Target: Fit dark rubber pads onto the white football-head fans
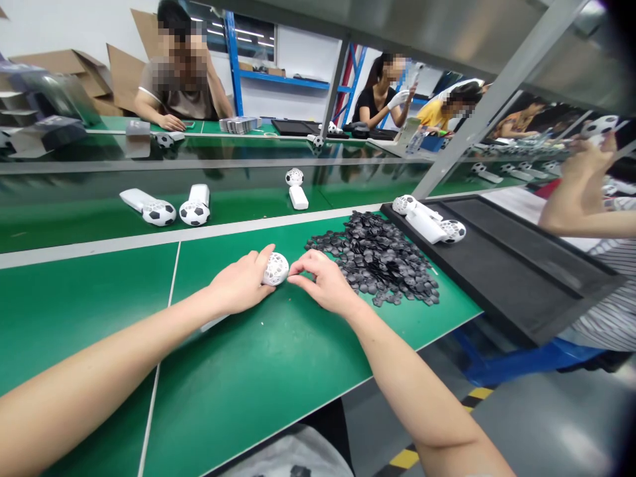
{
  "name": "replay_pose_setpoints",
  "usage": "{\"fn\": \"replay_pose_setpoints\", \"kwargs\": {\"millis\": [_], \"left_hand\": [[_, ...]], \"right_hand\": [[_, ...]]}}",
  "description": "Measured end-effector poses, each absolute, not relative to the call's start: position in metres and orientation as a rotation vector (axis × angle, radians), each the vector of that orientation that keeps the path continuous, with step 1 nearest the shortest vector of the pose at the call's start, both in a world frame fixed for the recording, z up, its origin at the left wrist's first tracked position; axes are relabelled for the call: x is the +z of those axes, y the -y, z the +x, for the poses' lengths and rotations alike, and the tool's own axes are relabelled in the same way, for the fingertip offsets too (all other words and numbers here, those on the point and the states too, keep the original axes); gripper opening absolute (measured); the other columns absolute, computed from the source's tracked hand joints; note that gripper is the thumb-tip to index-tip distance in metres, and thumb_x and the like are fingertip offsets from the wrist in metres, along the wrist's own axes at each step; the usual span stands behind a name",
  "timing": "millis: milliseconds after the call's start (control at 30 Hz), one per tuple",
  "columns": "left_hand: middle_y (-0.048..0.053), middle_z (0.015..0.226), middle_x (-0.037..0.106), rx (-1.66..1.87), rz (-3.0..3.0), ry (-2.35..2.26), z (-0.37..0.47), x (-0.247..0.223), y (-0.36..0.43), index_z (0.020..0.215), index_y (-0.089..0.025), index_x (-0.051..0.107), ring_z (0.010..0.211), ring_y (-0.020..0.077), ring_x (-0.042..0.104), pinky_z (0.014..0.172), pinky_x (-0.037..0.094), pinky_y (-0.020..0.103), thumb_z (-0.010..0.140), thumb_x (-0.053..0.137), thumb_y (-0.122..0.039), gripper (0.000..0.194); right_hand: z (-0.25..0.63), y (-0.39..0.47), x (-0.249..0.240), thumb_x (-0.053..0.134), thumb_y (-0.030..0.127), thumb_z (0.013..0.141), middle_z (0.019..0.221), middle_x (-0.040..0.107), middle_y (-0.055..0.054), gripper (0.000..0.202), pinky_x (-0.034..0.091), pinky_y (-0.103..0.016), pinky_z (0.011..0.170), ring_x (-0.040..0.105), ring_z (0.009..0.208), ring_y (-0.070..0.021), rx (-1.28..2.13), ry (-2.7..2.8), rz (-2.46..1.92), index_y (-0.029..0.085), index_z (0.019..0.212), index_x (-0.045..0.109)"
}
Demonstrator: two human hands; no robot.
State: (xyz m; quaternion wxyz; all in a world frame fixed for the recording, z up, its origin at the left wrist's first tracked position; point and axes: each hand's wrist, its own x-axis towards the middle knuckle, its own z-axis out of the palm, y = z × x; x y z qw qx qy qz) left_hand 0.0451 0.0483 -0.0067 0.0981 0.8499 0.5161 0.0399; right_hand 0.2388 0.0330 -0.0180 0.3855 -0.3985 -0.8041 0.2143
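Observation:
My left hand [243,281] is wrapped round a white soccer-ball-headed device [276,269], its openwork face toward the right. Part of its white handle shows beneath my left wrist; the palm hides the rest. At the right edge of the ball, my right hand [320,278] is closed in a pinch, thumb against fingers. Whatever lies between those fingertips is too small to make out. Just beyond my right hand spreads a heap of small black flat pieces [382,258] on the green table [238,384].
Beyond a pale rail, several soccer-ball devices [195,205] lie on a green conveyor belt [248,199]. A black tray [517,258] at right holds more devices [422,220]. A slanted metal post [477,126] rises behind it. Co-workers sit opposite, and another person's arms [579,192] are at right.

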Motion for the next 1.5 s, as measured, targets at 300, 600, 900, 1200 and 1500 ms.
{"fn": "replay_pose_setpoints", "kwargs": {"millis": [300, 600, 900, 1200, 1500], "left_hand": [[0.015, 0.116, 0.049, 0.159, 2.585, -1.550, 0.046, -0.010, -0.044, 0.139, -0.016, 0.016, 0.103, 0.0304, 0.050, 0.080, 0.044, 0.041, 0.081, 0.044, -0.043, 0.070], [0.014, 0.118, 0.049, 0.174, 2.543, -1.535, 0.045, -0.009, -0.045, 0.139, -0.018, 0.015, 0.106, 0.0302, 0.049, 0.081, 0.044, 0.041, 0.079, 0.042, -0.054, 0.075], [0.012, 0.129, 0.044, 0.209, 2.467, -1.513, 0.041, -0.007, -0.046, 0.138, -0.018, 0.019, 0.114, 0.0291, 0.045, 0.087, 0.042, 0.040, 0.079, 0.038, -0.058, 0.074], [0.013, 0.135, 0.039, 0.217, 2.444, -1.428, 0.037, -0.007, -0.050, 0.139, -0.018, 0.019, 0.118, 0.0308, 0.042, 0.092, 0.039, 0.042, 0.077, 0.042, -0.059, 0.077], [0.011, 0.135, 0.039, 0.188, 2.449, -1.335, 0.035, -0.007, -0.052, 0.140, -0.022, 0.012, 0.117, 0.0300, 0.044, 0.092, 0.040, 0.042, 0.076, 0.046, -0.059, 0.082]], "right_hand": [[0.228, -0.028, -0.023, 0.054, 0.019, 0.080, 0.079, 0.062, -0.001, 0.005, 0.044, -0.024, 0.069, 0.055, 0.072, -0.0114, 0.722, 2.052, -0.996, 0.018, 0.081, 0.059], [0.222, -0.026, -0.026, 0.053, 0.018, 0.080, 0.077, 0.061, -0.001, 0.005, 0.045, -0.024, 0.068, 0.055, 0.070, -0.0115, 0.732, 2.017, -1.018, 0.018, 0.080, 0.058], [0.217, -0.032, -0.037, 0.061, 0.023, 0.074, 0.074, 0.053, 0.000, 0.008, 0.046, -0.022, 0.060, 0.052, 0.063, -0.0090, 0.815, 1.828, -1.120, 0.017, 0.072, 0.057], [0.216, -0.034, -0.031, 0.061, 0.023, 0.075, 0.073, 0.053, 0.000, 0.008, 0.045, -0.022, 0.059, 0.052, 0.061, -0.0086, 0.762, 1.890, -1.103, 0.017, 0.073, 0.057], [0.223, -0.031, -0.021, 0.059, 0.017, 0.075, 0.072, 0.055, 0.000, 0.003, 0.043, -0.023, 0.063, 0.051, 0.063, -0.0091, 0.664, 2.083, -1.113, 0.017, 0.072, 0.059]]}}
